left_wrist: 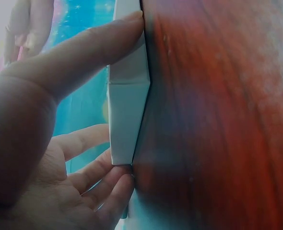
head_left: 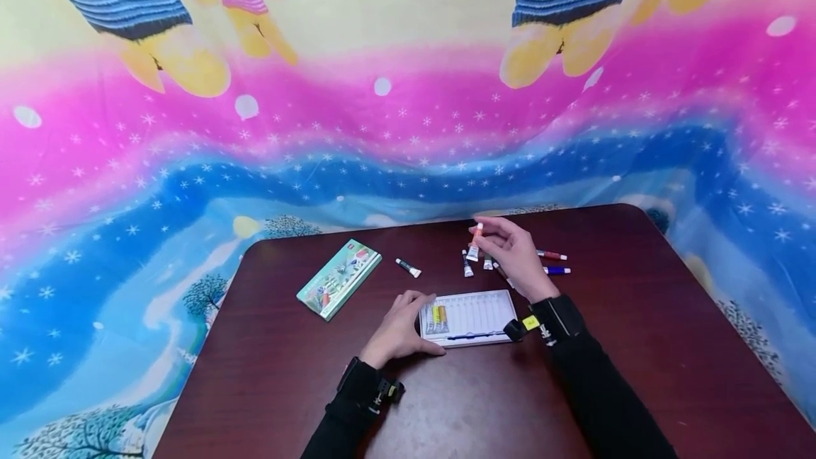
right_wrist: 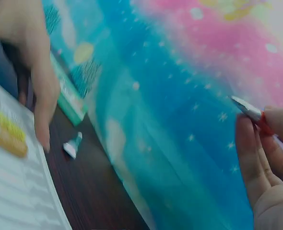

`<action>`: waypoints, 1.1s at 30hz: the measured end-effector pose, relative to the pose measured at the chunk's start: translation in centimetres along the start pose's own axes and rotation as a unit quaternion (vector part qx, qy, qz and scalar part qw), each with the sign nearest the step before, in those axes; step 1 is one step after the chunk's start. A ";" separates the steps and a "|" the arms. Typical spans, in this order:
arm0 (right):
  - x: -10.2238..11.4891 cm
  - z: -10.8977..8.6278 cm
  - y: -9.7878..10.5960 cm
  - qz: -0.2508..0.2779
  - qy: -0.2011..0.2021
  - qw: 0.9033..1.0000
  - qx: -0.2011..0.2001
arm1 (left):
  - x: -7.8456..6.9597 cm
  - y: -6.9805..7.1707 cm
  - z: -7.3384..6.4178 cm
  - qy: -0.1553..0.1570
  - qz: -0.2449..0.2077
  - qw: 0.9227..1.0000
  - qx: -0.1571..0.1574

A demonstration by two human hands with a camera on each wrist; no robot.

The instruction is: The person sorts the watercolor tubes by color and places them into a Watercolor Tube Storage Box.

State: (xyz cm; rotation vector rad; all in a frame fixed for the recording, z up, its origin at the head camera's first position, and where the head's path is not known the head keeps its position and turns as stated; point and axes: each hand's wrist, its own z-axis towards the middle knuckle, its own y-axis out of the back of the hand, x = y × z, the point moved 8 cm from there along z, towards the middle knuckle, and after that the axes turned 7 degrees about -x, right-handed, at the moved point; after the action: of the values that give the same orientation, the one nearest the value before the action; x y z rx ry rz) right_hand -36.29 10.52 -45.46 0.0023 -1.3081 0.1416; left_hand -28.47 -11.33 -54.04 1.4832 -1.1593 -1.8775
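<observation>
Pinching the orange-red tube (head_left: pixel 475 241) between thumb and fingertips, our right hand (head_left: pixel 515 259) is closed just enough to hold it above the desk (head_left: pixel 274 374), toward the far edge and past the far rim of the white tray (head_left: pixel 491 309). Our left hand (head_left: pixel 403 328) is spread across the tray's left end, thumb along the near wall and fingers about the far left corner, gripping only the tray. What matters most, we judge, is how the tube stands to the tray's slots: it is beyond the far rim, to the right of the yellow and ochre tubes (head_left: pixel 436 314) lying at the tray's left end, and our right hand, having it at its fingertips, is the nearer one. The tray's long axis runs left to right along the desk, while its slots run from near rim to far rim. From the head view, the tube's long axis follows nearly the same line as those slots, with a slight lean, its white cap toward the desk's far edge and its flat end toward the near edge. The right wrist view shows one silvery end jutting past our fingertips; how level the tube is, we cannot tell.
</observation>
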 end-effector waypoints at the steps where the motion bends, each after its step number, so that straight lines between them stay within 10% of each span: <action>1: 0.0 -0.3 0.0 0.004 -0.005 1.000 -0.003 | 0.0 0.0 0.0 0.000 0.000 1.000 0.001; 22: -0.8 -3.4 -0.3 -0.090 -0.004 0.996 0.011 | 0.2 -0.5 0.0 0.003 0.003 1.000 0.005; 33: -6.5 -6.4 -4.7 -0.218 -0.031 0.972 0.084 | 0.1 -0.4 0.2 -0.005 0.009 1.000 0.005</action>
State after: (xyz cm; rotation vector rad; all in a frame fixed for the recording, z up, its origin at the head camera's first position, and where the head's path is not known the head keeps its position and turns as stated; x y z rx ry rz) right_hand -31.25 5.76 -53.00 0.4390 -1.3250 -0.1244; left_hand -28.63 -11.17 -54.43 1.4661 -1.1838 -1.8710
